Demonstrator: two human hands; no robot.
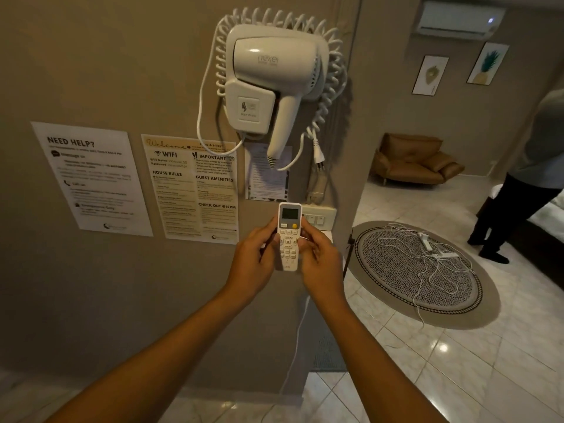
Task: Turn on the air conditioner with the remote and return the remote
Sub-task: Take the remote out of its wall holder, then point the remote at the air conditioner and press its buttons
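Hands meet in the middle of the view, both wrapped around the white remote (288,236), which stands upright in front of the beige wall (91,71), screen at the top and buttons facing the camera. Left hand (253,264) cups the remote's left edge, its grip pinching the body with the fingers curled behind and the thumb on the front; right hand (317,264) closes on the right edge the same way, its thumb resting near the button rows beneath the yellow button. Just behind the remote sits a white switch plate (319,216) on the wall. Above it hangs a white hair dryer (274,83) in its wall cradle, its coiled cord looped around it. Three printed notices are stuck to the wall at left, the largest headed NEED HELP (88,178). Up in the far right corner, the air conditioner (457,19) is mounted high, a small light glowing on its front. Down on the tiled floor lies a round rug (421,270) with white cables tangled on it, and a person's dark-trousered legs (512,215) stand at the right edge.
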